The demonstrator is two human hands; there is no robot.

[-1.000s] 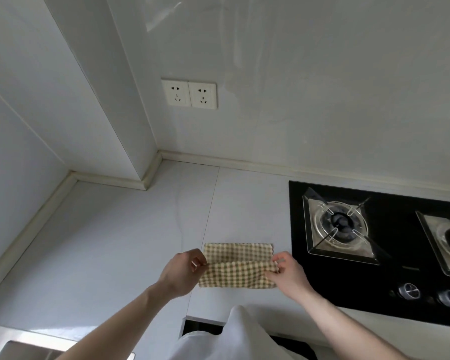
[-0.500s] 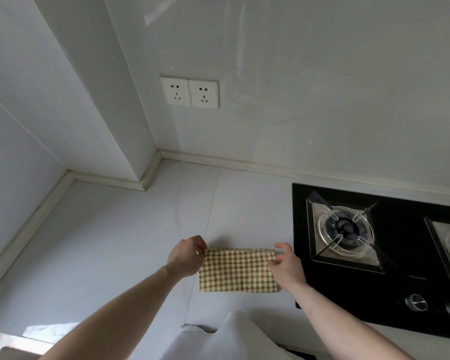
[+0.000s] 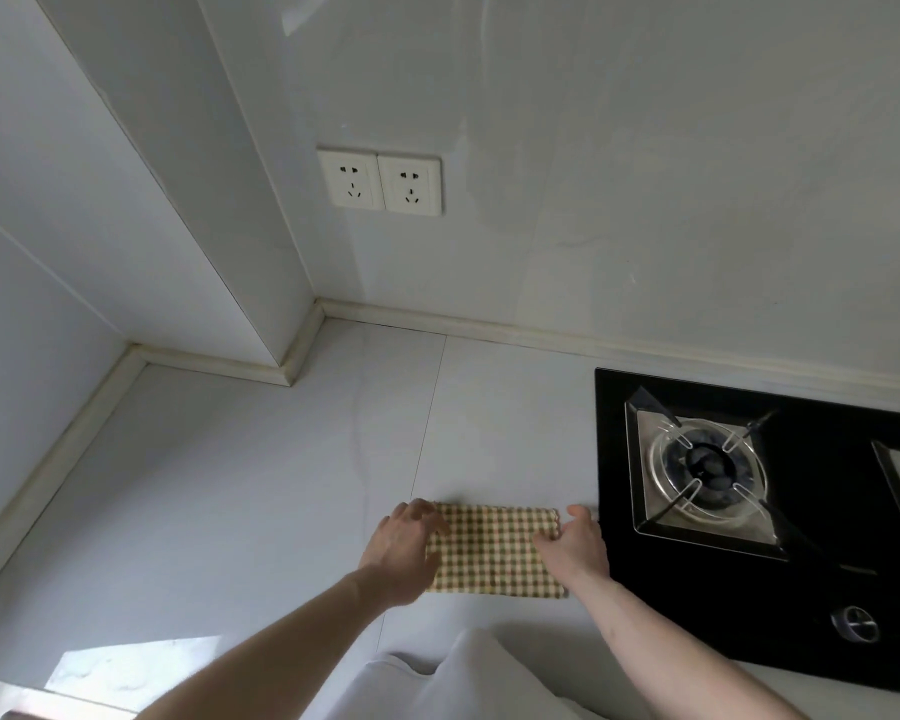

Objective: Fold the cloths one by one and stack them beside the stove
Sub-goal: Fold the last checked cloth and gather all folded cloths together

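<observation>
A yellow-green checked cloth (image 3: 494, 550) lies folded flat into a rectangle on the white counter (image 3: 230, 485), just left of the black stove (image 3: 614, 459). My left hand (image 3: 404, 548) hovers over the cloth's left end with its fingers loosely spread and blurred. My right hand (image 3: 575, 548) rests on the cloth's right end, fingertips on the fabric and thumb held apart from it. No other cloth is in view.
The stove's left burner (image 3: 702, 459) and a knob (image 3: 853, 623) sit close to my right hand. Two wall sockets (image 3: 380, 184) are on the back wall. My white garment (image 3: 463, 683) fills the bottom centre. A wall corner juts in at the left.
The near half of the cloth was folded over and laid flat. Both hands have let go of the pinched corners; the left hand's fingers have spread over the cloth.
</observation>
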